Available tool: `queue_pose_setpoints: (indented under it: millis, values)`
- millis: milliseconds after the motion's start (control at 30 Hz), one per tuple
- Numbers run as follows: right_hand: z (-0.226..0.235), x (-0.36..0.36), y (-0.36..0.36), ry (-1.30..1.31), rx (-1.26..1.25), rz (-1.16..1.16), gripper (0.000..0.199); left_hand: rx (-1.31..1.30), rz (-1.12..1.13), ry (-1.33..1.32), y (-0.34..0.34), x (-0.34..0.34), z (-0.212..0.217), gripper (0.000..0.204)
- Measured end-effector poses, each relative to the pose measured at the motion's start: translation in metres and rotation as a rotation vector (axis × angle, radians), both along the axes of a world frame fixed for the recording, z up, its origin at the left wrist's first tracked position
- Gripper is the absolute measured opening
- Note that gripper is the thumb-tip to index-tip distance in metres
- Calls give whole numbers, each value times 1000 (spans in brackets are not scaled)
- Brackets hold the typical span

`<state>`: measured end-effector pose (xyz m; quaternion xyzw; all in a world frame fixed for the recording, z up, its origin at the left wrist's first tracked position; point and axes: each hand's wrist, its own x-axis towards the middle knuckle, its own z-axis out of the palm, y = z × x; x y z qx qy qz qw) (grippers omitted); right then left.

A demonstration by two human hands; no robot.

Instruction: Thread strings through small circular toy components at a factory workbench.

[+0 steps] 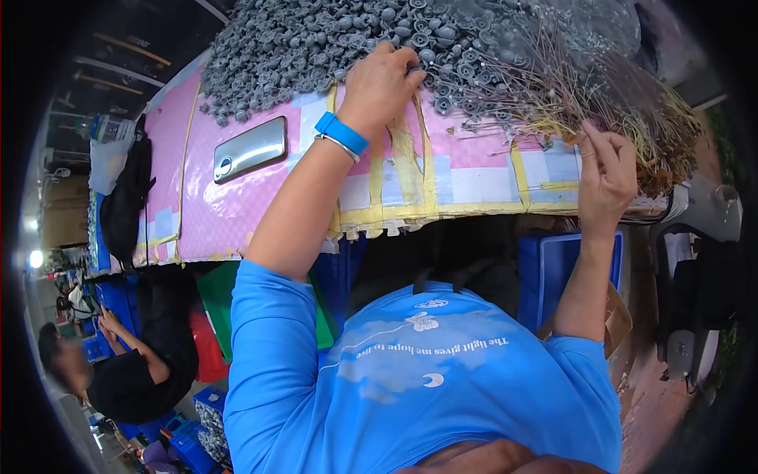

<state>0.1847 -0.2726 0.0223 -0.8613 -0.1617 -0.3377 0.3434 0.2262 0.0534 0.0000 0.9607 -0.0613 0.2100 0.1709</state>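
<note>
- Head view: your left hand (380, 87), at 12 o'clock, curls down at the edge of a heap of grey cup-shaped pieces (292, 51); the fingertips are partly hidden, so you cannot tell whether they grip one.
- Your right hand (606, 170), between 2 and 3 o'clock, has thumb and forefinger pinched on the near side of the thin stems (553, 79), which spread at 1 to 2 o'clock, beside the heap.
- Your smartphone (251, 150) lies on the pink, taped tabletop (209, 209) at 10 o'clock.
- Under the table, a blue crate (545, 272) sits between 3 and 4 o'clock; its contents can't be made out. A cardboard box (618, 320) at 4 o'clock is mostly behind your arm.
- A green crate (217, 304) at 8 o'clock is partly covered by your sleeve.
- A small blue bin (208, 394) between 7 and 8 o'clock holds greyish pieces, too small to identify.
- Dark lens edges cut off the surroundings.
</note>
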Motion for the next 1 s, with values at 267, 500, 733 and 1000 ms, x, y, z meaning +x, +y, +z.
queue_pose_setpoints:
  millis: [267,500,733,1000]
  values:
    - [-19,-18,-1,306,922,197,10,-236,92,-148,19,-13,-2,23]
    - [-23,-58,40,796,765,512,13,-9,65,-181,13,-7,-13,22]
    - [-29,-84,56,852,975,619,12,-274,25,-123,4,-52,-2,21]
    - [-23,-95,82,923,999,724,13,-1536,-168,422,-34,-173,4,28]
